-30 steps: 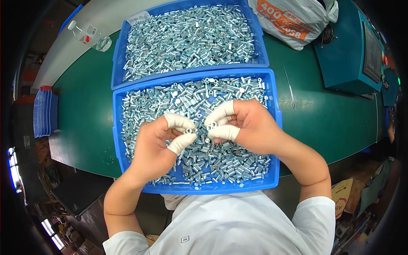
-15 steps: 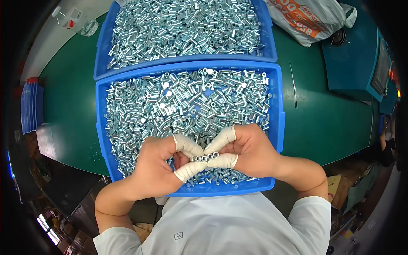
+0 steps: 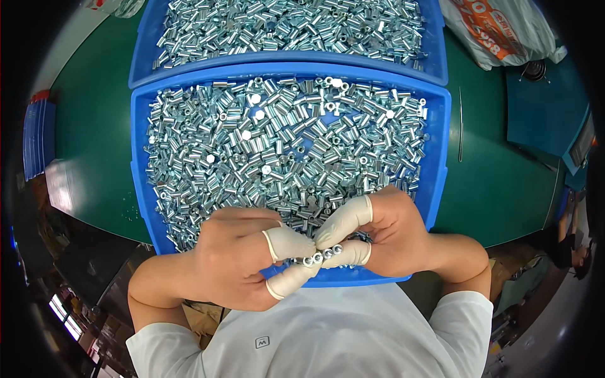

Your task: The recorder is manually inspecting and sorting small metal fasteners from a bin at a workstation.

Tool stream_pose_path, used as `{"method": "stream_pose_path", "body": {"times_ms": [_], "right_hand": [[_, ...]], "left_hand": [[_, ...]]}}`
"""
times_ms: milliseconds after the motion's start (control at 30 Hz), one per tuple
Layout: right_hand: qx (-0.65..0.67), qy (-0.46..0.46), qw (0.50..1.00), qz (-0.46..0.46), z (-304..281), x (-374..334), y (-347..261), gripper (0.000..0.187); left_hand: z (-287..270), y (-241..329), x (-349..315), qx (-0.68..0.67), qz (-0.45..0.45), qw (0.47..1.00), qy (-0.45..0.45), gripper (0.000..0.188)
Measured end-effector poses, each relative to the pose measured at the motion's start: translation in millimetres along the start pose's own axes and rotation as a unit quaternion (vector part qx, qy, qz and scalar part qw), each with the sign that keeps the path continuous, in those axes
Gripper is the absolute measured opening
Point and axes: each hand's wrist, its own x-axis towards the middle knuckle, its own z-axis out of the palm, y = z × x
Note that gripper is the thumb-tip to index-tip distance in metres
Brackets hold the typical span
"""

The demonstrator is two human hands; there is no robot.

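Note:
My left hand (image 3: 233, 258) and my right hand (image 3: 402, 236) meet over the near edge of a blue bin (image 3: 140, 189). Cream rubber finger cots cover the thumb and forefinger of each. Between these fingertips a short row of metal sleeves (image 3: 318, 257) is pinched side by side, round open ends facing up. The row slants up to the right. Both hands are closed on it, and the left fingers partly hide its left end. Beneath and beyond them lies a thick layer of loose silvery sleeves (image 3: 252, 151) in the bin.
A second blue bin (image 3: 283, 61) of similar metal pieces adjoins the near one at the back. On the green table (image 3: 485, 195) to the right lie a thin metal rod (image 3: 460, 126), a white plastic bag (image 3: 504, 31) and a teal machine (image 3: 548, 120). Blue stacked trays (image 3: 39, 135) stand far left.
Both hands have come slightly nearer to me, still pinching the row of sleeves. My left forefinger now lies more over the row's left end. The whole view has shifted, and the bins look larger.

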Motion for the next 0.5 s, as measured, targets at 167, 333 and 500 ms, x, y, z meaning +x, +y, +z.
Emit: {"method": "stream_pose_path", "body": {"times_ms": [167, 333, 500], "right_hand": [[-0.014, -0.001, 1.0, -0.023, -0.3, 0.4, 2.4, 0.019], [-0.055, -0.007, 0.997, -0.062, -1.6, 1.3, 4.1, 0.02], [-0.062, 0.011, 0.995, -0.083, -1.2, 1.4, 4.4, 0.02]], "left_hand": [[-0.3, -1.2, 0.3, 0.041, 0.045, 0.998, 0.0, 0.025], [-0.6, -0.9, -0.5, 0.064, 0.066, 0.996, 0.003, 0.027], [0.8, -3.8, 0.0, 0.053, 0.06, 0.997, 0.0, 0.028]]}}
